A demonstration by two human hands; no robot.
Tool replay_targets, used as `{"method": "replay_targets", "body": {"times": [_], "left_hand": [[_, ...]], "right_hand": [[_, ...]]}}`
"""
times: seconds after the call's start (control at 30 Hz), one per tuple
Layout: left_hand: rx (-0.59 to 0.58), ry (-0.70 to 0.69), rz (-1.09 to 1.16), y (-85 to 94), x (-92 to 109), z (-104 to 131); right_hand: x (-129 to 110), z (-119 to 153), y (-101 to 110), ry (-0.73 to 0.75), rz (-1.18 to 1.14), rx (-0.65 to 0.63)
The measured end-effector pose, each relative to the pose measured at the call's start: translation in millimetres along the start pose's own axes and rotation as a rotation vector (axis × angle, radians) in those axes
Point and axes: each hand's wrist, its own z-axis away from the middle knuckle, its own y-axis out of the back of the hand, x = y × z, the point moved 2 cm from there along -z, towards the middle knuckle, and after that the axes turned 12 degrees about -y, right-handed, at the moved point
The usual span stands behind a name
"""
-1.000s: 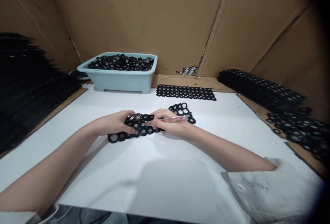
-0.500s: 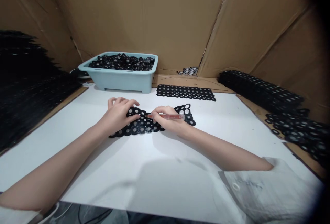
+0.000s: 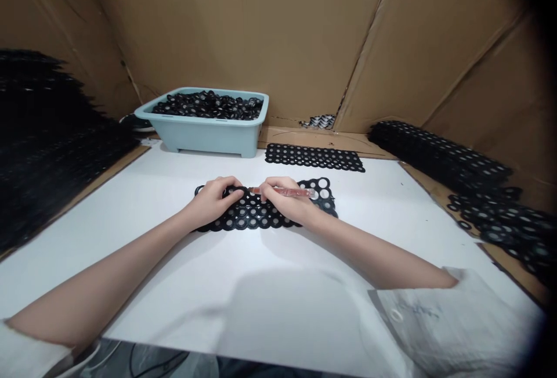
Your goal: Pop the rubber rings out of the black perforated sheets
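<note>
A black sheet of joined rings with pale round centres (image 3: 248, 216) lies on the white board in front of me. My left hand (image 3: 214, 201) grips the upper part of this sheet, its fingers bent over the far edge and the thumb on top. In my right hand (image 3: 285, 198) is a slim pen-like tool with a reddish, clear-wrapped handle (image 3: 296, 192), held like a pencil. The tool's tip meets the sheet near my left thumb; what it touches there is too small to tell. At the sheet's right end, a few rings show white openings.
A light-blue basin (image 3: 209, 136) full of loose black rings stands at the back left. Another ring sheet (image 3: 314, 157) lies behind my hands. Stacked black sheets rise at the left (image 3: 52, 151) and right (image 3: 439, 151), with loose black pieces (image 3: 505, 215) nearer on the right. Cardboard walls surround the board.
The sheet has shifted slightly right and lies straighter. My left hand has moved right, and its raised fingers have closed onto the sheet. The right hand still holds the tool, almost in place.
</note>
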Motion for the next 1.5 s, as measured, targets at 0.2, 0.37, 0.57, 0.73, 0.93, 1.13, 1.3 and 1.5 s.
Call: {"method": "replay_targets", "body": {"times": [0.2,0.37,0.57,0.73,0.93,1.13,1.3,1.5], "left_hand": [[-0.002,0.047,0.163,-1.9,-5,0],[0.034,0.068,0.121,-6.1,-11,0],[0.089,0.123,0.010,-7.7,2,4],[0.032,0.069,-0.056,-5.6,13,6],[-0.083,0.027,-0.139,-9.4,3,5],[-0.104,0.033,-0.152,-8.0,-1,4],[-0.136,0.014,-0.168,-6.0,3,1],[-0.049,0.115,-0.270,-10.4,16,8]], "right_hand": [[2,1,-4,-0.016,0.018,-0.017],[7,2,-10,0.113,0.204,0.051],[7,6,-16,0.268,0.470,0.153],[9,0,-14,0.243,0.478,0.173],[10,-1,-5,0.071,0.286,0.016],[9,0,1,0.043,0.249,-0.058],[14,2,-6,0.093,0.322,-0.018],[10,14,-14,0.262,0.586,0.096]]}}
